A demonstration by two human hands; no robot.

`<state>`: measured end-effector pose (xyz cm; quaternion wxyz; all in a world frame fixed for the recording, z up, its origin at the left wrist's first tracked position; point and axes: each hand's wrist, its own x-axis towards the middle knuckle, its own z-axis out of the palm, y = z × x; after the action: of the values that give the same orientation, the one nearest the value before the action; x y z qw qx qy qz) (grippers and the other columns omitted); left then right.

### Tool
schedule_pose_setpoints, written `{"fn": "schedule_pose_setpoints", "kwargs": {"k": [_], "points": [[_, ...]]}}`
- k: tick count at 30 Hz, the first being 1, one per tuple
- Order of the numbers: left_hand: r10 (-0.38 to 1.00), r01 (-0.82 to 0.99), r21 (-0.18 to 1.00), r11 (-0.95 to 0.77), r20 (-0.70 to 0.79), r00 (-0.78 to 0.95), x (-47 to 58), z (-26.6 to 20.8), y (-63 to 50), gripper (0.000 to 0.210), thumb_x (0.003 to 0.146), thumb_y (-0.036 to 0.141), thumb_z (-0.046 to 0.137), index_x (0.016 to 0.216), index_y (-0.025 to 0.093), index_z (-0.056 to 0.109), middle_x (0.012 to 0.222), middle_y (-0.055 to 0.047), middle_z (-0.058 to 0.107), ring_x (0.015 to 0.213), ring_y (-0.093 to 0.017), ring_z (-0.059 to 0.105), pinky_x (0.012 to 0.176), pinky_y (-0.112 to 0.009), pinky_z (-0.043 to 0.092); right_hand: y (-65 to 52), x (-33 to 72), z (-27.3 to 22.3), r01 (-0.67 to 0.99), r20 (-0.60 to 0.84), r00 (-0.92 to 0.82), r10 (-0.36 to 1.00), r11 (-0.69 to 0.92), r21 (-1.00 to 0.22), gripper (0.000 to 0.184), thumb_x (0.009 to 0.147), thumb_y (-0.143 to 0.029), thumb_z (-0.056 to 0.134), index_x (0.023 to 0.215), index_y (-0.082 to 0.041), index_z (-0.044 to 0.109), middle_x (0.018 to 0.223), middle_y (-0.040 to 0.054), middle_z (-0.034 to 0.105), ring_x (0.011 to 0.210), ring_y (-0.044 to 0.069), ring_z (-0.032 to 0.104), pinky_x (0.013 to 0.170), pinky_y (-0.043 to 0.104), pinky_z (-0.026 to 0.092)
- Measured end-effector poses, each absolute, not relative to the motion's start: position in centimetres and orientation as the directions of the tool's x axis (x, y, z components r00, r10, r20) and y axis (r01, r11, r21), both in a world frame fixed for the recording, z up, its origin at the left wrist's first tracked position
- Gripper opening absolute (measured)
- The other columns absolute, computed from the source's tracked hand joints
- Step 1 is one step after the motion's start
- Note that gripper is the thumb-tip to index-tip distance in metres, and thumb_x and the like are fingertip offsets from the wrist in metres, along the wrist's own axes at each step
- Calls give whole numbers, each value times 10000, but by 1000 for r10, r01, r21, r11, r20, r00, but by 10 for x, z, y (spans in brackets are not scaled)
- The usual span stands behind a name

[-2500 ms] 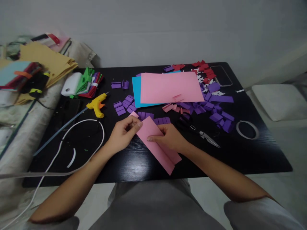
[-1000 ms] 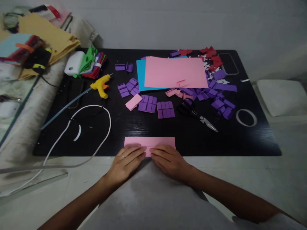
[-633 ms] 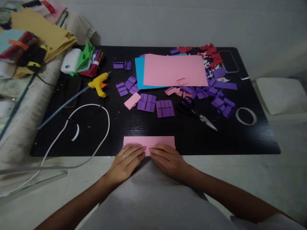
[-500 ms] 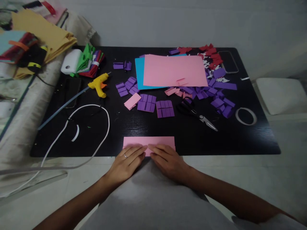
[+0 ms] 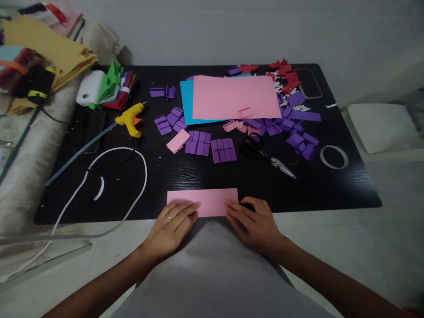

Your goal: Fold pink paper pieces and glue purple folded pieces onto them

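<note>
A long pink strip of paper (image 5: pixel 212 201) lies at the front edge of the black table. It looks folded lengthwise. My left hand (image 5: pixel 174 227), with a ring on one finger, rests on its left part, fingers stretched out flat. On the right end lie the fingertips of my right hand (image 5: pixel 255 227), which is open, its index finger bent and raised. The bare middle of the strip shows between the two hands. Beyond it are purple folded paper squares (image 5: pixel 198 142) and a small pink folded piece (image 5: pixel 178 141).
Black-handled scissors (image 5: pixel 280 165) and a tape roll (image 5: pixel 334 157) lie to the right. Pink sheets (image 5: pixel 235 97) cover a blue one (image 5: pixel 188 104), near purple and red scraps. At left are a yellow glue gun (image 5: pixel 130 119) and a looped white cable (image 5: pixel 145 172).
My right hand has slid right along the pink strip, away from my left hand, and its index finger has lifted. The left hand stays on the strip. The whole view has shifted slightly.
</note>
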<state>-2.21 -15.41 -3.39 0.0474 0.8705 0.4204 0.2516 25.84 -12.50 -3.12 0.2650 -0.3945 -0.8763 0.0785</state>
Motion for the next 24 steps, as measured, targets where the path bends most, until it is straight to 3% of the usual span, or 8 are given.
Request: {"fn": "schedule_pose_setpoints", "kwargs": {"k": [12, 17, 20, 22, 24], "points": [[770, 723, 296, -624, 389, 506, -21, -27, -150, 138, 969, 99, 640, 1063, 176, 705, 1199, -72, 796, 1047, -223, 743, 957, -388, 531, -125, 274, -31, 662, 536, -409, 739, 645, -383, 311, 872, -121, 758, 1166, -217, 732, 1090, 50, 833, 1033, 300, 721, 845, 443, 536], [809, 753, 307, -582, 309, 500, -29, -23, -142, 183, 952, 211, 671, 1122, 149, 701, 1266, -119, 763, 1132, -278, 710, 987, -444, 528, -117, 248, -27, 612, 562, -434, 705, 688, -390, 261, 895, -111, 707, 1140, -200, 696, 1211, 91, 795, 1185, 257, 709, 987, 412, 571], [799, 751, 285, -595, 314, 513, -34, -23, -136, 186, 947, 216, 677, 1109, 128, 698, 1259, -131, 760, 1142, -283, 699, 992, -444, 525, -114, 230, -27, 624, 572, -456, 682, 703, -341, 237, 913, -87, 663, 1126, -184, 699, 1343, 118, 738, 1341, 279, 622, 1139, 463, 502], [790, 749, 271, -604, 324, 520, -35, -23, -132, 173, 944, 213, 679, 1091, 124, 704, 1236, -130, 765, 1138, -282, 694, 992, -435, 522, -113, 220, -27, 595, 536, -522, 663, 734, -327, 275, 941, -86, 622, 1196, -154, 697, 1402, 129, 704, 1396, 281, 581, 1199, 477, 457], [787, 752, 261, -606, 333, 519, -33, -23, -130, 172, 947, 217, 671, 1089, 132, 716, 1194, -120, 773, 1122, -279, 693, 979, -427, 520, -113, 212, -29, 545, 461, -611, 643, 765, -343, 325, 992, -126, 569, 1301, -118, 668, 1425, 140, 687, 1384, 261, 597, 1184, 434, 488]]}}
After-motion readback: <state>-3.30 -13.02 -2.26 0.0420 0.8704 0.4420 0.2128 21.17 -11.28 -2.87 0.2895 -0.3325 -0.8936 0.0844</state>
